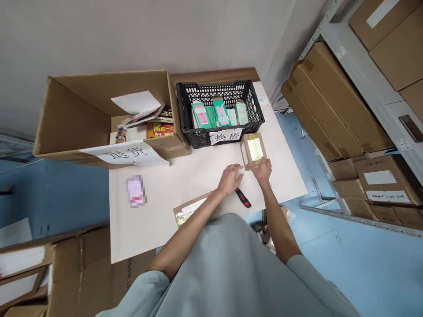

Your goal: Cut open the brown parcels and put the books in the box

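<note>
Sm. taped cardboard box (255,149) w/ white label is sitting on the white tabletop (284,174), just in front of the black plastic crate (200,141). R hand (262,169) is touching the box's near end, fingers curling in; can't tell if it's gripping the box or just its tape. So the box is lying directly beyond R hand. L hand (229,179) is hovering or resting just L of the box's near corner, empty, fingers loosely spread; can't tell if the tips are touching. Red-and-black utility knife (243,198) is lying nearby, b/w the forearms. Flat taped parcel (188,210) is lying partly hidden under L forearm. Crate is holding green-and-pink pkgs (201,115); lg. open carton (69,110) to its L is holding books (161,130) & papers.
</note>
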Action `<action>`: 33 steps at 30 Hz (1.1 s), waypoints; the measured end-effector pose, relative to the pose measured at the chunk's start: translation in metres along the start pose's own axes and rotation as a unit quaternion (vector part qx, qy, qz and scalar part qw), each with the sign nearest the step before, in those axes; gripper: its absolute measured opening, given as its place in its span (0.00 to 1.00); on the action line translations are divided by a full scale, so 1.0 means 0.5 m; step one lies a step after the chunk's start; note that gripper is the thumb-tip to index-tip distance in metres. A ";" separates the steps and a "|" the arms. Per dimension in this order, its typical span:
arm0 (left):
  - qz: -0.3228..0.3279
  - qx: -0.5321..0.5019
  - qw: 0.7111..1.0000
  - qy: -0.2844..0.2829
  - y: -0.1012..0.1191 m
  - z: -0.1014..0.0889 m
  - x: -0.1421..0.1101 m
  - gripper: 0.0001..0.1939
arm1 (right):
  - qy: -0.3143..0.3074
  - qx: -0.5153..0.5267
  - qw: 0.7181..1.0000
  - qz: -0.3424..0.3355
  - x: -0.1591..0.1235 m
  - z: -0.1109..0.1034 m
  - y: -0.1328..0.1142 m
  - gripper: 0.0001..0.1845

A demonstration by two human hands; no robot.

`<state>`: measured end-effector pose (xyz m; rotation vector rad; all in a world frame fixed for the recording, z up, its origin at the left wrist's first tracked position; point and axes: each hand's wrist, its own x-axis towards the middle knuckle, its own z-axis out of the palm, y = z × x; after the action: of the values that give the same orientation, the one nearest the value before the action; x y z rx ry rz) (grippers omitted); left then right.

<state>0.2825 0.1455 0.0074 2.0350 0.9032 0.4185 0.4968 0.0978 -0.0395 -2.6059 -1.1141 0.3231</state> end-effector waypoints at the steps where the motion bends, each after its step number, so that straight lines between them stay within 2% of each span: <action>1: 0.001 -0.002 1.000 -0.006 -0.003 0.004 -0.006 0.21 | -0.002 -0.001 1.000 0.007 -0.005 0.000 0.002 0.47; 3: -0.009 -0.004 1.000 -0.002 -0.023 0.003 -0.039 0.20 | -0.005 0.003 1.000 0.014 -0.028 0.002 0.001 0.48; 5: -0.034 -0.001 0.999 0.022 -0.056 -0.011 -0.093 0.20 | -0.011 0.017 1.000 -0.009 -0.066 0.011 -0.007 0.48; 10: -0.138 0.010 0.979 0.147 -0.146 -0.076 -0.253 0.17 | -0.030 0.028 0.998 -0.038 -0.159 0.057 -0.067 0.48; 13: -0.196 0.018 0.958 0.211 -0.181 -0.112 -0.334 0.17 | -0.046 0.028 0.998 -0.042 -0.164 0.078 -0.117 0.51; 16: -0.237 0.017 0.936 0.259 -0.205 -0.126 -0.396 0.19 | -0.072 0.028 0.994 -0.071 -0.138 0.083 -0.147 0.52; 20: -0.277 0.001 0.908 0.315 -0.228 -0.110 -0.468 0.24 | -0.112 0.045 0.986 -0.119 -0.126 0.080 -0.123 0.64; 23: -0.310 -0.043 0.889 0.335 -0.233 -0.084 -0.513 0.28 | -0.122 0.023 0.989 -0.080 -0.162 0.088 -0.067 0.69; 25: -0.331 -0.080 0.876 0.342 -0.228 -0.066 -0.534 0.29 | -0.156 -0.019 0.987 -0.038 -0.199 0.098 -0.023 0.64; 27: -0.345 -0.112 0.866 0.344 -0.220 -0.052 -0.547 0.29 | -0.209 -0.067 0.975 -0.016 -0.236 0.108 0.016 0.51; 30: -0.350 -0.141 0.857 0.351 -0.212 -0.041 -0.553 0.27 | -0.267 -0.104 0.958 -0.029 -0.269 0.117 0.054 0.31; 33: -0.351 -0.154 0.854 0.351 -0.211 -0.040 -0.554 0.26 | -0.290 -0.117 0.948 -0.053 -0.272 0.115 0.060 0.22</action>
<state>0.0345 -0.0052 -0.0569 1.1141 1.7975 0.8405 0.4069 -0.0116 -0.0912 -2.7118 -1.5493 1.0409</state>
